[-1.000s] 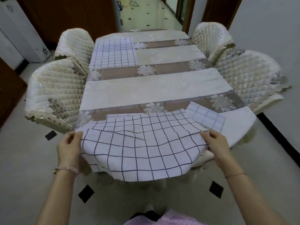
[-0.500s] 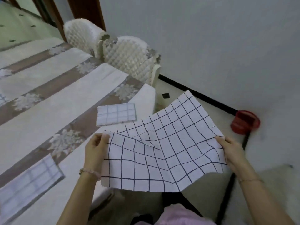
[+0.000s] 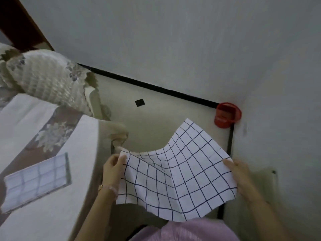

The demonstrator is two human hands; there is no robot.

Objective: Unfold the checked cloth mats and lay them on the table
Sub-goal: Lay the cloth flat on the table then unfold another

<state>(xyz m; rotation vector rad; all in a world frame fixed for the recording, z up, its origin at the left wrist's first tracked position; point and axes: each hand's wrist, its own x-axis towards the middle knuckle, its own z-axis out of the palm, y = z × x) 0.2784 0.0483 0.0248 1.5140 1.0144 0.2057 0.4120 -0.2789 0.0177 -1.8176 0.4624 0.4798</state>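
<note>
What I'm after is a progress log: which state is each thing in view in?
White cloth mat with dark blue checks: unfolded, creased, held in the air beside the table with the beige and brown flowered cloth.
Left hand: grips the mat's left edge.
Right hand: pinches its right edge.
Pale checked cloth mat: folded, lying flat on the table.

checked mats (image 3: pixel 175 180) (image 3: pixel 36 180) 2 | grips (image 3: pixel 112 169) (image 3: pixel 241 174) 2 | table (image 3: pixel 52 214) 1 — red container (image 3: pixel 227 114) 1

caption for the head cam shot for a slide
Left hand and right hand hold an opened checked mat beside the table, where a folded mat lies.
</note>
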